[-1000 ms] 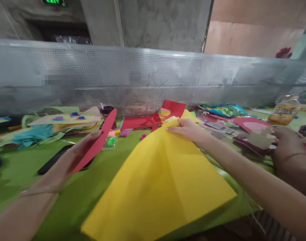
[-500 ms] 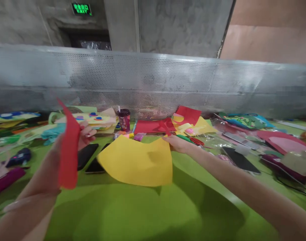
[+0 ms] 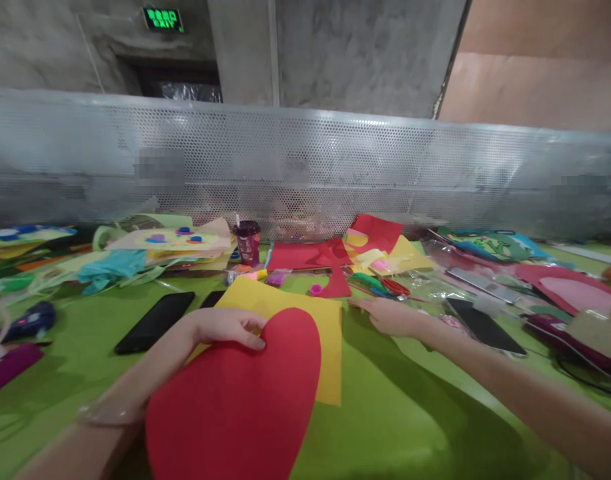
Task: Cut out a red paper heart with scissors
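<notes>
The left hand (image 3: pixel 228 327) has its grip closed on the edge of a red cut-out (image 3: pixel 235 400), thumb on top, probably so that its broad face stays unobstructed above the yellow sheet (image 3: pixel 329 353), which seems to lie toward the near edge of the bench (image 3: pixel 395 433). The right hand (image 3: pixel 388 316) looks empty, fingers loosely extended just beside the sheet's far right corner, perhaps after squaring it. Half a second ago that hand held the sheet up, curled, and the cut-out stood nearly edge-on farther left; now it overlaps the sheet in view.
</notes>
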The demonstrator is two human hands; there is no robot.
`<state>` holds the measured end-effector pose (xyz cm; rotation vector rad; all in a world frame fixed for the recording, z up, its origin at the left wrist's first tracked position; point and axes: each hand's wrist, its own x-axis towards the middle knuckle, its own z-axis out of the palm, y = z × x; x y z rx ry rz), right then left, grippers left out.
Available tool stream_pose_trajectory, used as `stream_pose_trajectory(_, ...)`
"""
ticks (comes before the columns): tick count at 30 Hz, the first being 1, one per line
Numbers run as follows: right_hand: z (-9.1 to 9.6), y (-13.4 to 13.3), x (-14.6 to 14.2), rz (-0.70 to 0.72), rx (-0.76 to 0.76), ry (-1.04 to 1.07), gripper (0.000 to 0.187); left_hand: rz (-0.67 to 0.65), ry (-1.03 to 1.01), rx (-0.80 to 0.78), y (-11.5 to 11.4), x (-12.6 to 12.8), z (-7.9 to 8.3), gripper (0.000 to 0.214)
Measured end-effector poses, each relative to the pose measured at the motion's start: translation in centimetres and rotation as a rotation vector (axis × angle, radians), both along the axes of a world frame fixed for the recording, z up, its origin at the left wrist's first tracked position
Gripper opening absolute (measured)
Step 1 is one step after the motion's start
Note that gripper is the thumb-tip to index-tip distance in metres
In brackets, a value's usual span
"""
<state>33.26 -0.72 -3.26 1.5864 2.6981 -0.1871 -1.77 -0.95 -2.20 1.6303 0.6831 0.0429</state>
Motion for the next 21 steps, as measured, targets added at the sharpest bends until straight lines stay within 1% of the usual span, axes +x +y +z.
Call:
stream_pose_trajectory(2,0.5,0.0,0.3,-0.056,0.053,-0.085,0.052,-0.054,0.015,0.021,0.0,0.0,0.0,0.034)
stream_pose_trajectory(3,0.8,0.3,0.2,-0.082,0.074,-0.069,0.047,-0.09,0.025,0.04,0.0,0.1,0.1,0.036)
stream_pose_trajectory(5,1.4,1.7,-0.4,-0.118,0.096,0.081,0.038,-0.165,0.061,0.121,0.1,0.5,0.3,0.039)
stream_pose_trajectory(7,1.8,4.0,-1.5,-0.195,0.099,0.273,0.034,-0.211,0.124,0.242,0.0,0.9,0.5,0.041)
stream_pose_trajectory(9,2.0,6.7,-2.7,-0.261,0.115,0.359,0.039,-0.226,0.181,0.312,0.0,1.3,0.6,0.044)
stream_pose_trajectory(11,1.7,9.5,-4.0,-0.338,0.106,0.415,0.045,-0.224,0.197,0.304,-0.1,1.4,0.7,0.047)
stream_pose_trajectory(12,1.5,10.7,-4.5,-0.376,0.094,0.441,0.044,-0.222,0.197,0.291,-0.1,1.5,0.7,0.048)
stream_pose_trajectory(14,1.2,13.0,-5.5,-0.444,0.07,0.489,0.034,-0.215,0.197,0.277,-0.2,1.4,0.7,0.049)
stream_pose_trajectory(16,1.2,14.9,-6.0,-0.5,0.047,0.541,0.03,-0.211,0.208,0.279,-0.2,1.4,0.8,0.047)
stream_pose_trajectory(17,1.4,15.7,-5.9,-0.525,0.043,0.571,0.029,-0.212,0.214,0.281,-0.2,1.4,0.8,0.046)
stream_pose_trajectory(19,2.7,17.2,-5.0,-0.583,0.076,0.639,0.029,-0.211,0.217,0.288,-0.3,1.5,0.9,0.043)
stream_pose_trajectory(21,4.7,18.3,-3.1,-0.652,0.181,0.713,0.026,-0.204,0.211,0.295,-0.3,1.5,0.9,0.042)
